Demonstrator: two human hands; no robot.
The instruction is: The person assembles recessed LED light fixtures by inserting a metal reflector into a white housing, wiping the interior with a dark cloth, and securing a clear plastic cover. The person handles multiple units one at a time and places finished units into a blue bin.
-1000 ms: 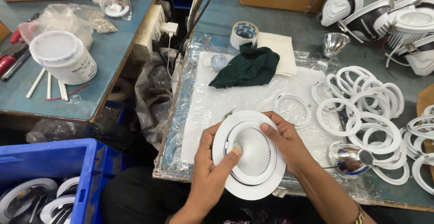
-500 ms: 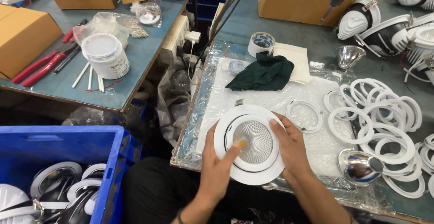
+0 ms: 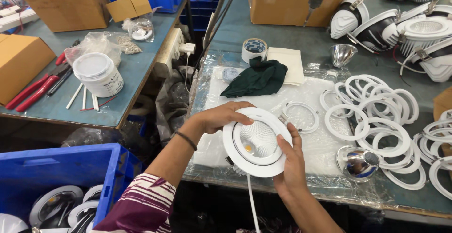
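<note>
Both my hands hold a round white downlight (image 3: pixel 256 142) with a ribbed reflector and a yellow emitter at its centre. It is tilted up above the near edge of a white foam sheet (image 3: pixel 325 141). My left hand (image 3: pixel 219 117) grips the fitting's upper left rim, fingers curled over the top. My right hand (image 3: pixel 292 167) supports its lower right side, thumb on the rim. A white cable (image 3: pixel 252 204) hangs down from the fitting.
Several loose white rings (image 3: pixel 376 115) and a chrome reflector cone (image 3: pixel 358 162) lie to the right. A dark green cloth (image 3: pixel 256 78) and a tape roll (image 3: pixel 254 49) sit behind. A blue crate (image 3: pixel 56 172) with finished fittings stands lower left. A white tub (image 3: pixel 98 74) and red pliers (image 3: pixel 35 89) rest on the left bench.
The downlight has been lifted off the foam sheet and tilted toward me. My left hand shifted from under it to its upper left rim. The camera view swung left.
</note>
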